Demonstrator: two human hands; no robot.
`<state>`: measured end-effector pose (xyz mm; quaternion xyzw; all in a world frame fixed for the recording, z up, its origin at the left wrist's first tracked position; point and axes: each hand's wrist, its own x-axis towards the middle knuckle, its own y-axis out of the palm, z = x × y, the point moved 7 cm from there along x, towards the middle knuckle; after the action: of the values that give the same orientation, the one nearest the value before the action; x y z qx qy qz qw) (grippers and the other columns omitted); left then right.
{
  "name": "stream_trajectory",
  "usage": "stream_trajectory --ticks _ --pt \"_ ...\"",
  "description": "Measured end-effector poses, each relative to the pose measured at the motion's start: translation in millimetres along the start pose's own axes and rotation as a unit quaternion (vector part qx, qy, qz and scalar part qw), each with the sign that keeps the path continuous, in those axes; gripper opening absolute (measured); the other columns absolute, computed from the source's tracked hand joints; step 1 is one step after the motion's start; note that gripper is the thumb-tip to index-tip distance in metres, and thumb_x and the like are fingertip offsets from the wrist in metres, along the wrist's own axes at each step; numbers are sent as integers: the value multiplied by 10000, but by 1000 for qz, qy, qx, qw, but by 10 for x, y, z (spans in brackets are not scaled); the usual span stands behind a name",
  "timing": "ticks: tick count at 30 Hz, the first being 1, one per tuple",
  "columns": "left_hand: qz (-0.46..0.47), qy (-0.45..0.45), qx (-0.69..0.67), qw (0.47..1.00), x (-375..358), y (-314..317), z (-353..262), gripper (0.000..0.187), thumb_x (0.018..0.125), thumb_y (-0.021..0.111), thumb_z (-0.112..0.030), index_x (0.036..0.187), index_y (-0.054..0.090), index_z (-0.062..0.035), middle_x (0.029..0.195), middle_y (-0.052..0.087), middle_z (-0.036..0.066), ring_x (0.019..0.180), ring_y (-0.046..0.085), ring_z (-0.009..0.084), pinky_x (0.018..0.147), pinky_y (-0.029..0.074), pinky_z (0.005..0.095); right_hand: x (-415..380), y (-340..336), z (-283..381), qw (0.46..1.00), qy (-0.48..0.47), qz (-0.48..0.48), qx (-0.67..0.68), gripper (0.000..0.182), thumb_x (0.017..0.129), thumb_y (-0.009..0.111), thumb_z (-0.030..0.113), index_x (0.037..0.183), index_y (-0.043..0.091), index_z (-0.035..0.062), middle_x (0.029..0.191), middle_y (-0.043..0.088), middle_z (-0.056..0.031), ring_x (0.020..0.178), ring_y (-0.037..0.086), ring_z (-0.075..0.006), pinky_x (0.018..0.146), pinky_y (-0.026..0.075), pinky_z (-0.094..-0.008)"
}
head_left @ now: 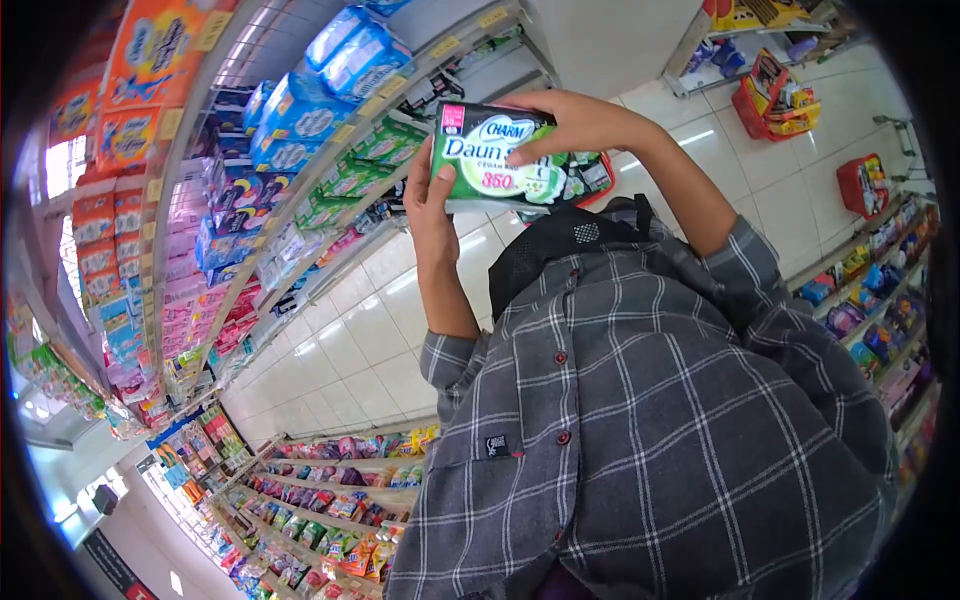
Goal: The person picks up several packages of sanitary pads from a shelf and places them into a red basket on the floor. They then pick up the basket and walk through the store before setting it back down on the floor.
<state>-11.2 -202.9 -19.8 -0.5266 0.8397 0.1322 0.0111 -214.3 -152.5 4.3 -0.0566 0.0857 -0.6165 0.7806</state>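
Both my hands hold a green and black pack of sanitary pads, printed "Charm" and "350", in front of the shelf. My left hand grips its lower left end, thumb on the printed front. Across the upper right part lies my right hand, its thumb pressed on the front and the other fingers mostly behind. Similar green packs lie on the shelf just left of the pack. Behind it, a red basket with goods in it is partly hidden.
Shelves on the left carry blue packs, orange packs and pink packs. Two filled red baskets, one nearer the top and another, stand on the tiled floor. More stocked shelves line the right.
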Motion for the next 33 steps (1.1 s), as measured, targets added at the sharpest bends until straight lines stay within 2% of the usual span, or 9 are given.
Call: stream_trajectory --ticks 5,7,11,14,20,22,26,30,33 --pt "-57 -165 -24 984 443 -17 1021 750 924 569 -533 1446 396 -23 1350 505 161 1154 555 319 859 556 493 -117 -365 -1572 936 205 -62 280 706 808 801 371 1340 517 4 1144 663 -99 932 652 -132 823 527 -286" --pt "-128 -235 55 962 427 -167 1853 613 932 565 -486 1339 507 -32 1271 580 127 1064 617 260 820 558 409 -428 -494 -2386 884 245 -137 375 750 832 781 367 1395 442 6 1210 636 -119 1061 632 -179 874 516 -324" --pt "-112 -458 95 877 -547 -1025 4533 585 920 564 -524 1296 568 -76 1163 619 100 957 625 242 758 536 398 -1509 -623 -4335 747 493 -326 303 853 756 834 368 1404 381 48 1287 577 -140 1170 582 -279 919 488 -502" --pt "-102 -602 179 772 -1025 -668 4581 697 860 655 -547 1368 499 -95 1258 582 131 1069 601 288 853 530 471 -1803 -679 -5180 768 491 -359 200 810 725 861 280 1336 409 1 1199 614 -174 1048 638 -283 901 511 -412" --pt "-105 -417 429 794 -865 -1954 6088 729 901 618 -556 1392 501 -30 1298 583 265 1186 574 403 995 452 412 -1057 -630 -6403 883 395 -253 28 687 759 829 263 1261 460 -27 1134 661 -205 1041 662 -259 897 519 -353" --pt "-209 -335 406 824 -5 -1621 5329 770 877 678 -517 1424 459 -21 1334 544 250 1254 513 363 1029 410 410 -638 -579 -6483 879 389 -275 12 686 769 826 279 1252 455 -37 1151 655 -207 1033 664 -276 897 519 -359" --pt "-167 -114 507 838 949 -1873 5416 773 884 688 -489 1472 411 -70 1380 490 260 1302 435 415 1063 380 467 37 -390 -6487 906 320 -278 -24 647 770 822 289 1213 477 -34 1101 662 -224 1016 669 -311 865 518 -390" --pt "-156 -139 505 837 1414 -1909 5686 859 832 726 -532 1519 356 -173 1482 295 349 1420 219 503 1118 303 526 213 -201 -6683 913 354 -190 -74 663 763 810 388 1195 501 -9 1070 682 -213 1007 676 -346 882 517 -404" --pt "-196 -214 557 778 1386 -1830 5698 885 768 755 -591 1506 389 -267 1509 187 320 1365 257 527 1102 304 550 178 -150 -6745 915 352 -178 -80 688 757 805 434 1206 508 6 1053 692 -211 1005 680 -346 886 519 -401"
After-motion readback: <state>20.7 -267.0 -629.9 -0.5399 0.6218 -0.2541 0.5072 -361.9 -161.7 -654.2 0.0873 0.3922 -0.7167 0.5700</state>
